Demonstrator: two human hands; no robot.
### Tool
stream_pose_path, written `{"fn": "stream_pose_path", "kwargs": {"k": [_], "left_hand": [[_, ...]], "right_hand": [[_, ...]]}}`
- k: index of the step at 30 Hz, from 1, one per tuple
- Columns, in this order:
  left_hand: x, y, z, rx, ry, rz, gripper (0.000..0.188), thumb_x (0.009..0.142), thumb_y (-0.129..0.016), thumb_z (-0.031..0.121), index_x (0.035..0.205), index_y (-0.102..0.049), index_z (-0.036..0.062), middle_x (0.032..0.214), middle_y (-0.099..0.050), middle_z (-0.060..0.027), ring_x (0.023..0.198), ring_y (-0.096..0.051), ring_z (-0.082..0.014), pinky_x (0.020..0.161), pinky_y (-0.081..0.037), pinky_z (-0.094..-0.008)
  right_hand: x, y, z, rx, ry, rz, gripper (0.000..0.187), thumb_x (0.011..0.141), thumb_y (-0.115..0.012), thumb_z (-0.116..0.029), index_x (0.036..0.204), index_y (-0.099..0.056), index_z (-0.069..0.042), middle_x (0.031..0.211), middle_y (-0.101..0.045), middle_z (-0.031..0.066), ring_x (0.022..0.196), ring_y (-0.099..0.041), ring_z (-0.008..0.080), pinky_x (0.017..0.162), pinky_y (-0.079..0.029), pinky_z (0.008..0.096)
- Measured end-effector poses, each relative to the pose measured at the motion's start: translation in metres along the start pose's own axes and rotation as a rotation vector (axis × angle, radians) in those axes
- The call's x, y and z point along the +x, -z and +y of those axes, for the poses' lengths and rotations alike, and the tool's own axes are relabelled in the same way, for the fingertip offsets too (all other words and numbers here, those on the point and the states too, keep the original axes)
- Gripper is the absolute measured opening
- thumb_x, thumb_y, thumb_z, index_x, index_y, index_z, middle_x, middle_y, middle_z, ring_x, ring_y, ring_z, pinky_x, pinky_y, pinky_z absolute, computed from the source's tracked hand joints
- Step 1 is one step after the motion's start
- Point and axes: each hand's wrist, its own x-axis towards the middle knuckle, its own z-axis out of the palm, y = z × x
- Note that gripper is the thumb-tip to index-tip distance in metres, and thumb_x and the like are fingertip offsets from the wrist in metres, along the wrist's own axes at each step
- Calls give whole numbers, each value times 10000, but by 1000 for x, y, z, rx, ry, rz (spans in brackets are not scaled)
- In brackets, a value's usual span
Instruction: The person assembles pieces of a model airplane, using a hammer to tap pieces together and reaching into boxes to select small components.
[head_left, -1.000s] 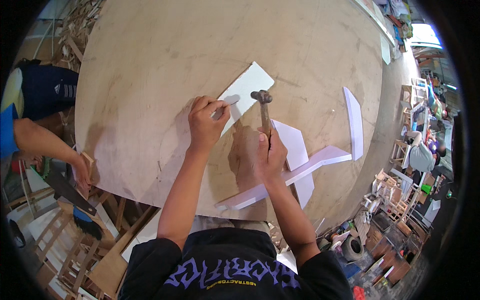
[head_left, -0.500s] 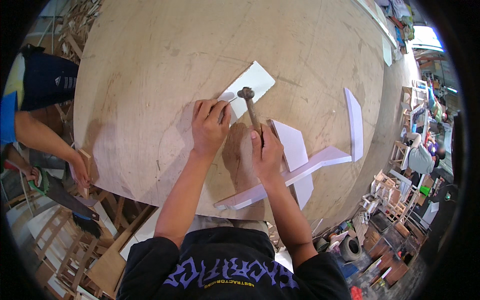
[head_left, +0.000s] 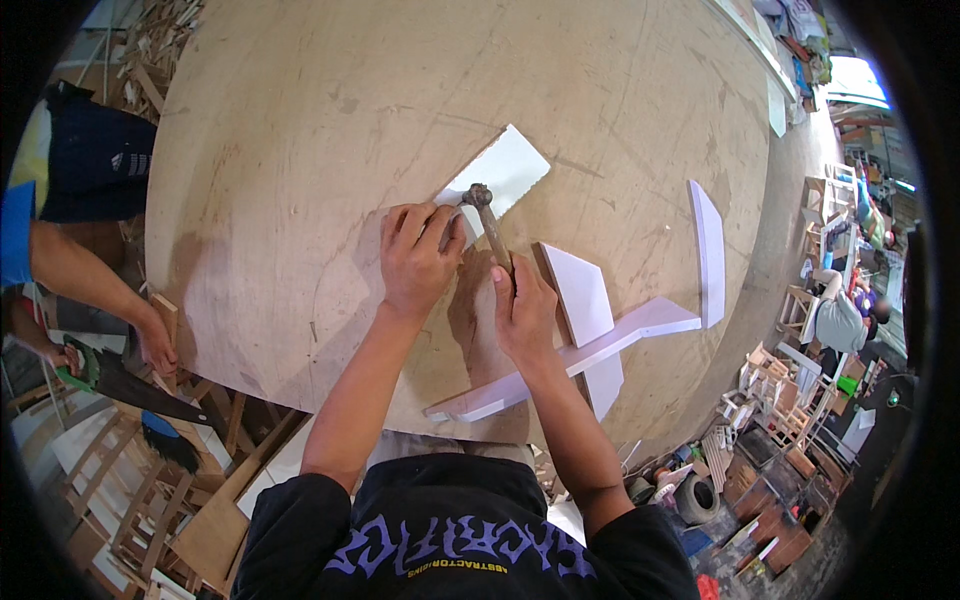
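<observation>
No packages, labels, signs or screens in view, only bare wood and white boards

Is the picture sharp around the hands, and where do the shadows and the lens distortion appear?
Head view: the left hand, right hand and hammer look sharp, without motion blur; soft shadows fall on the wooden table just beside the hands and under the white board; the table edge bends strongly toward the dark round rim; a bright overexposed patch shows at upper right.

Hammer (head_left: 487, 222) now down on board (head_left: 497, 181)
</observation>
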Motion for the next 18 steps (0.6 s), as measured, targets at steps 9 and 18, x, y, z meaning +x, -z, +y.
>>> {"fn": "stream_pose_path", "kwargs": {"k": [9, 18], "left_hand": [[0, -1, -1, -77, 27, -2, 191, 797, -830, 23, 979, -773, 29, 1014, -686, -63, 964, -648, -270, 866, -512, -405], [5, -1, 0, -70, 3, 29, 189, 788, -838, -20, 966, -791, 21, 971, -708, -75, 917, -667, -276, 821, -549, -391]], "right_hand": [[-4, 6, -2, 5, -83, -55, 295, 1068, -658, -193, 1235, -643, 50, 995, -702, 245, 851, -692, 439, 727, -545, 495], [-5, 6, -6, -33, 24, 3, 303, 1054, -671, -159, 1242, -641, 77, 1049, -713, 248, 906, -694, 439, 776, -559, 477]]}}
